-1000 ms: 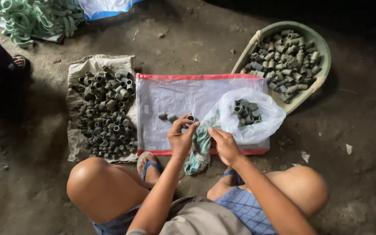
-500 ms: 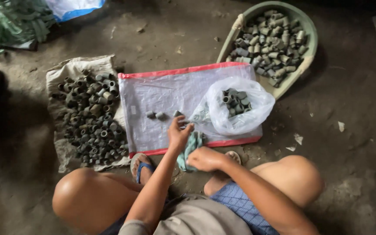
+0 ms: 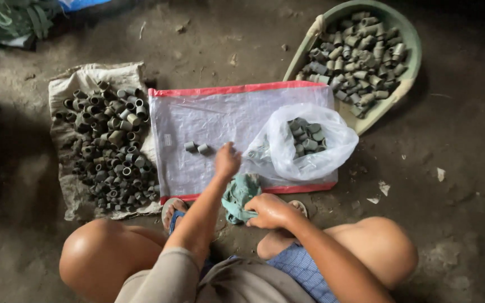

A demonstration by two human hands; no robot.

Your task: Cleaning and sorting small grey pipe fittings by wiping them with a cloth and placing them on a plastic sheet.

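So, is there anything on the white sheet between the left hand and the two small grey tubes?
Nothing visible: bare white sheet separates the left hand from the two grey tubes.

- Clear plastic bag [image 3: 304, 147], crumpled and open, holds short grey tubes and lies on the sheet's right end.
- Flat white woven sheet [image 3: 220, 123], red-edged, spread on the floor; small pale label [image 3: 167, 139] near its left edge.

Teal-green rag [image 3: 237, 196] under right hand [image 3: 268, 210]. White woven sheet [image 3: 214, 120], red-edged, beneath left hand [image 3: 227, 160]. Grey-green fittings [image 3: 196, 147] beside it. Pale green basin [image 3: 408, 73] beyond.
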